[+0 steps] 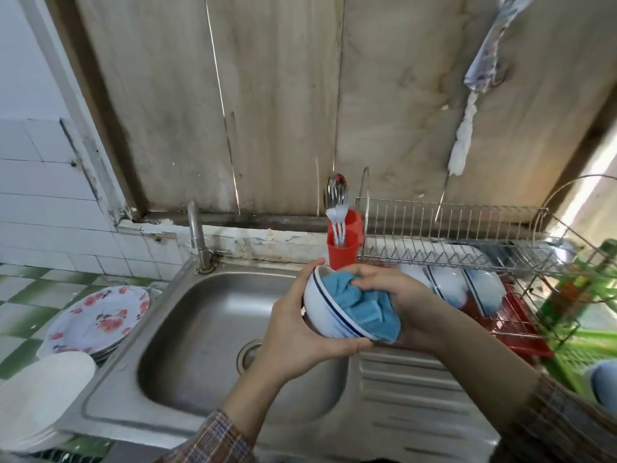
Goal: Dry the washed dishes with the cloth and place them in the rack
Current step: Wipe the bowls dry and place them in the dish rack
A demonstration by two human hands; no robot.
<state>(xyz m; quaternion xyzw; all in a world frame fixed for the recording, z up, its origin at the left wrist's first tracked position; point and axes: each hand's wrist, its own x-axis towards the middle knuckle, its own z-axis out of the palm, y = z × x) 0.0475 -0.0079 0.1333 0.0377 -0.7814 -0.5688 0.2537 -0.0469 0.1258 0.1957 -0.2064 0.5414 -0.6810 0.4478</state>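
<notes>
A white bowl (322, 312) with blue rim lines is held tilted over the sink's right edge. My left hand (293, 332) grips it from below and behind, thumb on the far rim. My right hand (397, 302) presses a bunched blue cloth (360, 305) into the bowl's inside, fingers curled round the cloth. The wire dish rack (467, 248) stands to the right, with several white blue-rimmed bowls (450, 285) standing on edge in its lower tier. On the counter at the left lie a stack of flowered plates (100, 319) and a stack of plain white plates (40, 406).
The steel sink basin (200, 329) with its tap (197, 235) lies below my hands, the ribbed drainboard (417, 389) to its right. A red cutlery cup (344, 242) with forks and spoons hangs on the rack's left end. A red tray (510, 322) lies under the rack.
</notes>
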